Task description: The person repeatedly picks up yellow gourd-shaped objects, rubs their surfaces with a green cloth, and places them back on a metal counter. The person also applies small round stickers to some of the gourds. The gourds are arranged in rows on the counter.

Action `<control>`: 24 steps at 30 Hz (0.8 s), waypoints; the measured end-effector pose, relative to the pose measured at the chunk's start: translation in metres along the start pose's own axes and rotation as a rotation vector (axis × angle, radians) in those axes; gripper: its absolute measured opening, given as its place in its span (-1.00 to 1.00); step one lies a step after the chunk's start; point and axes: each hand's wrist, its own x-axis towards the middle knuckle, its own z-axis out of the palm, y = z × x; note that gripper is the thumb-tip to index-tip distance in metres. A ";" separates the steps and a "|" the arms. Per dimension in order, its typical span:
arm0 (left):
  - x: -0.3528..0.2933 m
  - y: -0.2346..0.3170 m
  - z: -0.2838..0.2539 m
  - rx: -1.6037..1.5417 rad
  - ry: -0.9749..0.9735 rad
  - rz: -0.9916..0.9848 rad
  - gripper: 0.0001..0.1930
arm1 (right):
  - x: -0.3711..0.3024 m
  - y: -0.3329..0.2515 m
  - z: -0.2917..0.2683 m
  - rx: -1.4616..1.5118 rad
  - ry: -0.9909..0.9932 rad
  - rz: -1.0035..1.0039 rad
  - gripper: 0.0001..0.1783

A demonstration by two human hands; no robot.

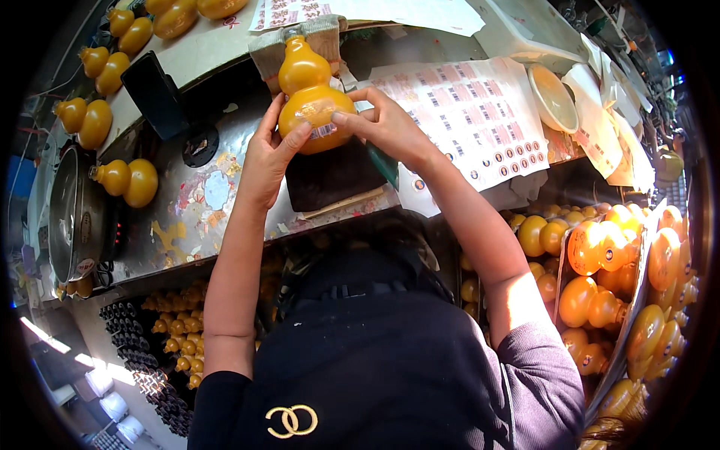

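Note:
A glossy yellow gourd-shaped bottle [304, 69] rests with its neck on a folded grey cloth [330, 39], at the middle of the bench. My left hand [271, 154] grips the left side of its lower bulb, with the thumb on the front. On the other side my right hand [390, 126] holds the same bulb, its thumb pressed near the small printed label [323, 130] there. The fingers behind the bulb are hidden. Below the bottle lies a dark block or pad [330, 184]. Sheets of printed labels [472, 112] spread out beside my right hand.
Several more gourd bottles [141, 182] stand at the left. A phone-like dark slab [154, 94] leans behind a black round object [201, 145]. A metal pan [71, 214] sits at the left edge. A pale bowl [553, 97] and crates of bottles [592, 307] are at the right.

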 end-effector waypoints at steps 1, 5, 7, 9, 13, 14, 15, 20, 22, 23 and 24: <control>0.000 0.001 0.000 0.008 -0.004 -0.003 -0.18 | 0.000 0.000 0.000 -0.033 0.003 -0.001 -0.24; 0.001 0.000 -0.002 0.030 -0.036 0.008 -0.14 | 0.002 0.013 0.000 -0.020 -0.010 -0.044 -0.26; 0.000 -0.001 -0.002 0.039 -0.053 0.022 -0.11 | 0.000 0.016 0.000 0.041 -0.014 -0.049 -0.26; -0.003 -0.001 -0.001 0.053 -0.059 0.035 -0.09 | -0.002 0.010 0.001 0.015 -0.016 -0.042 -0.25; -0.003 0.000 -0.002 0.049 -0.071 0.025 -0.05 | -0.003 0.008 0.002 0.028 -0.023 -0.052 -0.22; -0.003 0.000 -0.003 0.045 -0.074 0.022 -0.04 | -0.003 0.009 0.002 0.027 -0.026 -0.046 -0.22; -0.003 0.000 -0.003 0.051 -0.078 0.027 -0.05 | -0.003 0.009 0.001 0.026 -0.029 -0.040 -0.22; -0.001 -0.004 -0.005 0.052 -0.056 0.044 -0.12 | -0.002 0.012 0.002 0.011 -0.011 -0.057 -0.20; -0.002 -0.004 -0.005 0.058 -0.047 0.028 -0.15 | -0.002 0.010 0.004 -0.006 0.008 -0.062 -0.20; 0.000 -0.004 -0.005 0.061 -0.045 0.024 -0.16 | -0.002 0.011 0.004 0.000 0.009 -0.057 -0.19; 0.001 -0.007 -0.006 0.060 -0.041 0.034 -0.18 | -0.001 0.012 0.004 0.006 0.009 -0.053 -0.19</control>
